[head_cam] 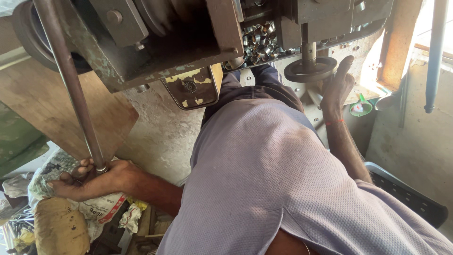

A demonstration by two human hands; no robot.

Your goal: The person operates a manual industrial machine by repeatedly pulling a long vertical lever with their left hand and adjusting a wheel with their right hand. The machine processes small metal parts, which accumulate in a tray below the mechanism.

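Note:
My left hand is closed around the lower end of a long steel lever rod, which slants up to the heavy metal machine in front of me. My right hand is wrapped on the rim of a dark round handwheel on a vertical shaft at the machine's right side; a red thread circles that wrist. My lavender shirt and dark trousers fill the middle. A heap of small shiny metal rings lies in the machine's tray just left of the handwheel.
A wooden board leans at the left behind the rod. Sacks and crumpled bags lie under my left hand. A dark plastic seat edge is at the right, with a grey pipe hanging above it.

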